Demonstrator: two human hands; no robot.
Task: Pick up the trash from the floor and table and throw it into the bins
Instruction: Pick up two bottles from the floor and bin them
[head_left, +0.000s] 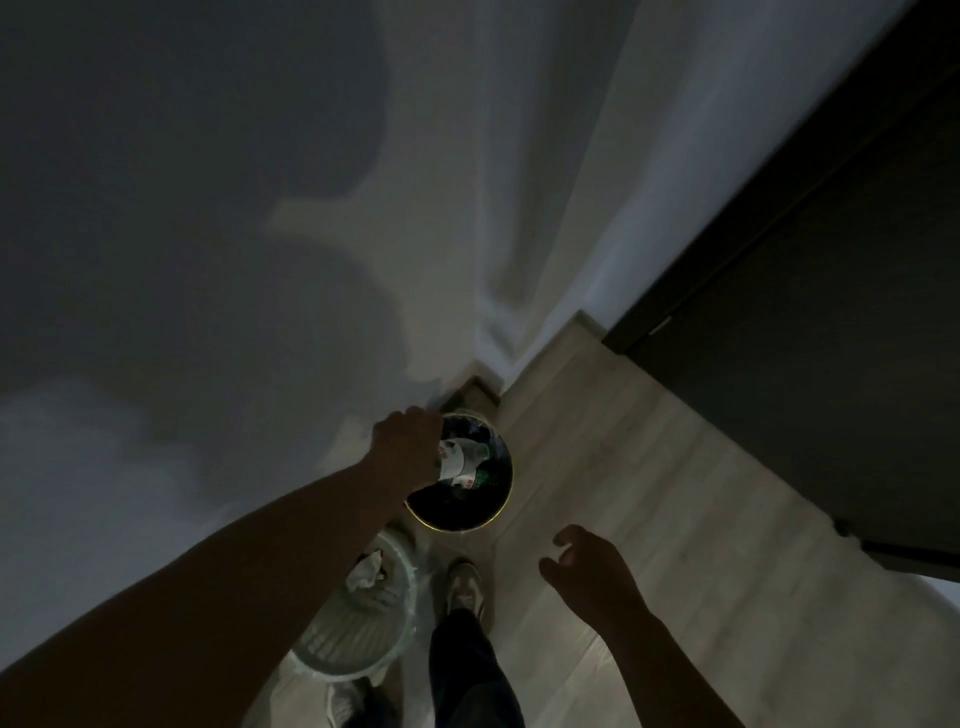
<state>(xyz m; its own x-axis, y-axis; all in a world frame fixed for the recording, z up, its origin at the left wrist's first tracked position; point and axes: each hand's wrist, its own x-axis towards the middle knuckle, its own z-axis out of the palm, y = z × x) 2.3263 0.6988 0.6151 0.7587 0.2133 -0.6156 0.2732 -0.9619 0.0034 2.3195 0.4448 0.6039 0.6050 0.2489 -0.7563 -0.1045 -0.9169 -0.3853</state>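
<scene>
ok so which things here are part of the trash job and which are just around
Job:
left hand holding the bottle over the dark bin
pale ribbed bin with crumpled paper in it
right hand, loose, holding nothing

Just there:
shoe
dark panel
wooden floor

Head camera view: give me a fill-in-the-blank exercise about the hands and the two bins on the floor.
1. The left hand grips a plastic ____ above the dark bin.
2. The right hand, fingers loosely curled, holds ____.
3. A ball of crumpled paper lies in the ____ ribbed bin, beside the dark one.

Missing words: bottle; nothing; white.
</scene>
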